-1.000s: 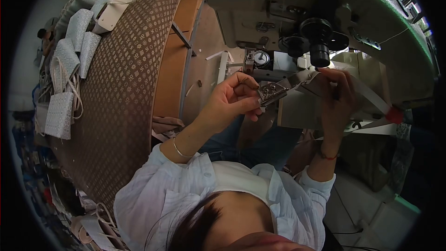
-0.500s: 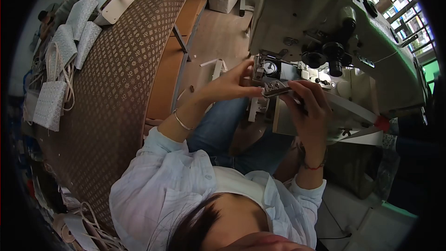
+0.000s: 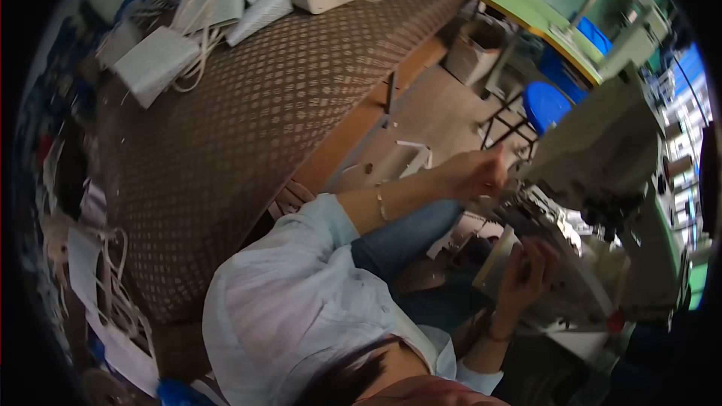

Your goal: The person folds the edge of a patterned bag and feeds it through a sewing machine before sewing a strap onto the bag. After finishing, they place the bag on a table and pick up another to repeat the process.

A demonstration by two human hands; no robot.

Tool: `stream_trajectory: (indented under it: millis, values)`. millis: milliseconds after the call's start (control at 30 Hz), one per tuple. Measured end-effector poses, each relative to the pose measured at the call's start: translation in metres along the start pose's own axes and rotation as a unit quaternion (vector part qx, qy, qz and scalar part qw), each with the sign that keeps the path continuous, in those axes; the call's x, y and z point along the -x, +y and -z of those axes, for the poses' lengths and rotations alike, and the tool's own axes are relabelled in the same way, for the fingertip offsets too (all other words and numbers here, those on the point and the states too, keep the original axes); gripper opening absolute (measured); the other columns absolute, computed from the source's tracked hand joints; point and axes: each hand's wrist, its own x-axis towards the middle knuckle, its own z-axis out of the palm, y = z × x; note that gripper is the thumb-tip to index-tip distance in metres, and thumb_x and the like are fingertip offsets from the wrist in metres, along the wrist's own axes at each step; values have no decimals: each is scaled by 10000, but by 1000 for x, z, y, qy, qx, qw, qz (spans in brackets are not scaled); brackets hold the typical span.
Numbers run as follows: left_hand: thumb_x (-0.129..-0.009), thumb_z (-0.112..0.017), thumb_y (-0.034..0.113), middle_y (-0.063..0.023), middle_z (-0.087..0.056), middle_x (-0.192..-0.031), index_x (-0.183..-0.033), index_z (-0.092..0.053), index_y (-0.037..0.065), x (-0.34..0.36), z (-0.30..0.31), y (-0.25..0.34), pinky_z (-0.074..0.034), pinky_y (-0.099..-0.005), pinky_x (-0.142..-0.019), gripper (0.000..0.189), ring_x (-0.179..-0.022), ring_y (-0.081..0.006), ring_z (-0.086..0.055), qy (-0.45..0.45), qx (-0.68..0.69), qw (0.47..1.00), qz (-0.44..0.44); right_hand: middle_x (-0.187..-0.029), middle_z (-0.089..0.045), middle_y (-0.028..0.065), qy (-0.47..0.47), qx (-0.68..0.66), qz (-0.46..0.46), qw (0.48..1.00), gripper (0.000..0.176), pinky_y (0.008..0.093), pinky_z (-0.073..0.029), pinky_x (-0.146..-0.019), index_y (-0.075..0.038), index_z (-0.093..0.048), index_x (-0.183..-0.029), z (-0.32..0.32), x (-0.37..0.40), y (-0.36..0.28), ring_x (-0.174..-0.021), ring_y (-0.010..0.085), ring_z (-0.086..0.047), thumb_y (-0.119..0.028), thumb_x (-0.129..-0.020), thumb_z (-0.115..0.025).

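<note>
My left hand (image 3: 483, 174) is raised at the near end of the sewing machine (image 3: 602, 154), its fingers curled together. Motion blur hides what they hold, if anything. My right hand (image 3: 529, 271) is beside the front edge of the machine bed (image 3: 538, 229). Its bent fingers stand apart, with nothing visible between them. Between the two hands are shiny metal parts of the bed, smeared by the blur.
A brown patterned cloth (image 3: 248, 105) covers the long table on the left, with pale bags (image 3: 158, 64) at its far end. Beyond the machine are a blue stool (image 3: 547, 107), a cardboard box (image 3: 472, 56) and a green-topped table (image 3: 526, 4). White scraps (image 3: 414, 156) lie on the floor.
The view has swung left, so the scene sits farther right. My hands have moved apart, and the small metal part formerly in my right fingers no longer shows there.
</note>
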Motion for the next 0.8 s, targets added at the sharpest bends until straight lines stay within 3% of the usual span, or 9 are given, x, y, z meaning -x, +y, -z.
stream_trajectory:
  millis: [167, 300, 333, 400, 500, 600, 667, 733, 800]
  values:
    - [-967, -389, 473, -46, -517, -637, -608, -492, 81, -14, 23, 17, -431, -281, -610, 542, -614, -174, -503, -24, 74, 996, -38, -858, -580, 120, -189, -29, -93, 977, 107, 356, -458, -649, -18, -619, -896, -3, 47, 32, -734, 265, -561, -97, -833, -656]
    - [-973, -407, 444, -80, -621, -780, -707, -617, 48, 12, 47, 43, -483, -282, -688, 521, -777, -183, -592, -9, -49, 998, -47, -912, -593, 152, -205, 62, -181, 960, 241, 391, -457, -734, -1, -605, -984, -3, 88, 90, -827, 317, -567, -208, -866, -639]
    - [-971, -422, 427, -102, -619, -894, -771, -643, 37, 32, 41, 62, -478, -297, -759, 491, -887, -202, -584, -17, -238, 971, -4, -912, -593, 152, -210, 59, -173, 960, 241, 391, -457, -734, -1, -605, -984, -2, 93, 100, -827, 317, -567, -208, -866, -639]
    - [-942, -504, 380, -153, -531, -1211, -1002, -655, 20, 53, 66, 98, -398, -331, -970, 395, -1178, -248, -479, -117, -558, 822, 7, -1028, -595, 195, -174, 213, -84, 958, 290, 440, -443, -832, 13, -591, -1057, 1, 102, 116, -958, 357, -560, -221, -886, -611]
    - [-861, -627, 376, -182, -499, -1186, -1124, -580, 26, 106, 130, 161, -378, -345, -979, 440, -1153, -282, -475, 81, -802, 580, -115, -1122, -575, 222, -123, 303, 22, 945, 288, 468, -431, -894, 14, -599, -1073, -10, 132, 148, -1043, 372, -543, -224, -916, -562]
    - [-814, -672, 360, -192, -501, -1189, -1201, -507, -11, 186, 172, 247, -450, -368, -891, 561, -1053, -303, -536, 415, -728, 531, -124, -1136, -574, 219, -83, 312, 40, 946, 271, 480, -414, -929, 15, -605, -1074, -21, 138, 148, -1064, 386, -532, -202, -942, -510]
    - [-809, -673, 366, -231, -461, -1288, -1270, -439, -60, 250, 201, 297, -415, -402, -963, 670, -1143, -338, -498, 552, -732, 381, -118, -1152, -562, 221, -94, 304, 15, 948, 245, 472, -414, -939, 5, -609, -1046, -22, 136, 145, -1077, 387, -530, -190, -944, -501]
    - [-808, -665, 362, -240, -442, -1309, -1288, -404, -76, 314, 235, 336, -367, -407, -1022, 700, -1220, -350, -430, 644, -702, 293, -81, -1168, -550, 223, -99, 305, -20, 947, 224, 464, -415, -950, -5, -613, -1018, -21, 136, 149, -1091, 388, -529, -178, -946, -492]
    - [-803, -667, 364, -236, -393, -1360, -1333, -342, -77, 369, 263, 355, -338, -412, -1049, 762, -1283, -355, -354, 683, -702, 202, -29, -1182, -544, 226, -31, 288, 145, 946, 213, 460, -411, -959, -3, -614, -1019, -24, 135, 164, -1101, 384, -526, -157, -948, -485]
